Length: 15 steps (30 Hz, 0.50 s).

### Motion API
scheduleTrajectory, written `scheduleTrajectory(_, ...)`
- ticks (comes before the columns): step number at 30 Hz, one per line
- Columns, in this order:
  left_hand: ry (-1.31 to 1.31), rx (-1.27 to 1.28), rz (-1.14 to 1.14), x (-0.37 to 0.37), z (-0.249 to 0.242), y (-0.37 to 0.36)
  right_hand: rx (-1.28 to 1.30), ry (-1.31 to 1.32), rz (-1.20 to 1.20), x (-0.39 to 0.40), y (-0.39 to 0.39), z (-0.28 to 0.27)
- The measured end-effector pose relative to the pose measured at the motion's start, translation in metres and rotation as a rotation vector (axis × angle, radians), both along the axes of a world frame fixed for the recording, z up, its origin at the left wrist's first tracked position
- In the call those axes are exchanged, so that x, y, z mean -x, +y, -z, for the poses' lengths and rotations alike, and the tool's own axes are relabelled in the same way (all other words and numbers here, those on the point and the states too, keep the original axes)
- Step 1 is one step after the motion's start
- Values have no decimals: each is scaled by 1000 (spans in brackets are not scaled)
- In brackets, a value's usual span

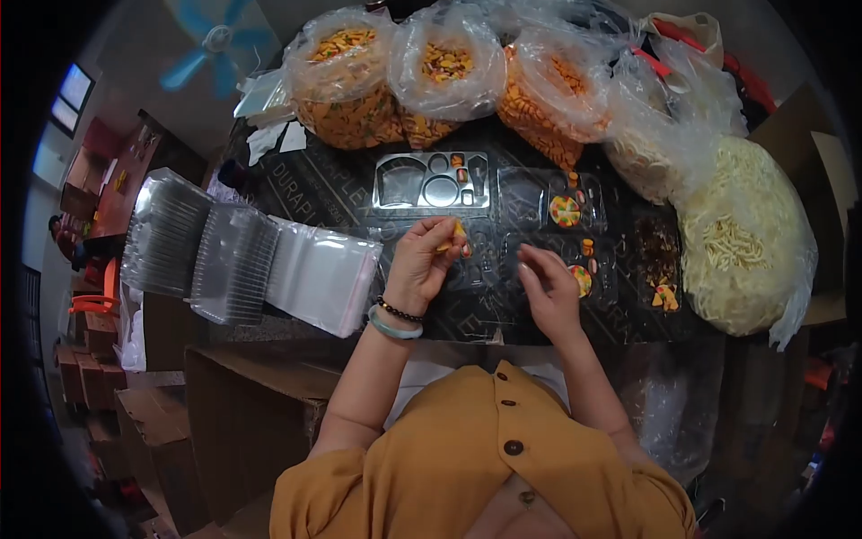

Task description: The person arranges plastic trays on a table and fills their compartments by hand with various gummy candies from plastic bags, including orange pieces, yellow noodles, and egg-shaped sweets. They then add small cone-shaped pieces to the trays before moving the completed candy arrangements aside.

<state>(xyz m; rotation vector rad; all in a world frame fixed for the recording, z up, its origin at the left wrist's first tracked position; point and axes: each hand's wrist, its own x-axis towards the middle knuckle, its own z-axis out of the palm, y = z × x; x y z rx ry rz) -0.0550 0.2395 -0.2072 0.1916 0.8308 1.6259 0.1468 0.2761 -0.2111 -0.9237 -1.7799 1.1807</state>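
Seen from a camera worn on the head, a person in a mustard-yellow shirt point(440, 431), with dark buttons down the front, faces a dark, letter-printed tabletop point(310, 184). A cardboard box point(256, 431) stands at lower left.

Both forearms reach over the near edge. The left wrist wears a dark beaded bracelet point(400, 310) and a pale bangle point(395, 324). The left hand point(420, 262) has thumb and fingers pinched together on a small yellow piece point(457, 234), held above a clear compartment tray point(483, 267). The right hand point(550, 286) is beside the lower right tray point(603, 267); its fingers are loosely bent, the thumb apart from them. That tray contains a round, multicoloured pizza-like piece point(582, 282) and smaller pieces.

To the left lie flat clear sleeves point(328, 269), then stacked clear trays point(235, 260). To the right is a small scatter of yellow-orange pieces point(664, 298).

Farther back, two more compartment trays sit side by side: an upper left tray point(391, 184) and an upper right tray point(593, 216). Beyond them, open plastic bags of orange and multicoloured pieces point(348, 112) line the far edge; a bulging bag of cream-coloured pieces point(741, 238) sits at right. A blue fan point(217, 38) is in the far left background.
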Motion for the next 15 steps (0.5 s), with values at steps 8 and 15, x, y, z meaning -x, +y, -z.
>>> scheduleTrajectory(8,84,4,-52,-16,16,-32,371,158,-297,54,-4,14)
scheduleTrajectory(15,145,26,-5,-4,16,-50,395,204,-282,64,-11,17)
